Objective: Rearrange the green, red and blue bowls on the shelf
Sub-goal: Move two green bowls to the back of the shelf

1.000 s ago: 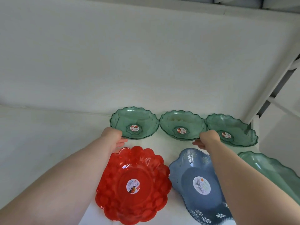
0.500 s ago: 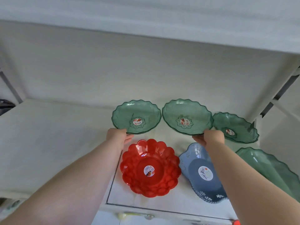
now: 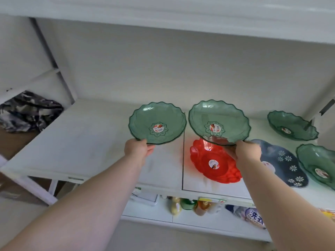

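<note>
Two green bowls are up off the shelf [image 3: 90, 142] at once, tilted face-on to the camera: the left hand [image 3: 138, 148] has its grip clamped on the near rim of the left green bowl [image 3: 157, 123], the right hand [image 3: 247, 150] pinches the near rim of the right green bowl [image 3: 219, 122]. Risky stuff, I'd say: each is held only by its edge, so smooth plastic could slip or swing down, and the two rims sit just beside each other, so a knock looks possible. The right one hangs over the red bowl [image 3: 214, 163] and could drop onto it. The count: four green bowls, with two more resting at the far right [image 3: 291, 126] and [image 3: 319, 165], one red, and one blue bowl [image 3: 282, 163] beside the red.
</note>
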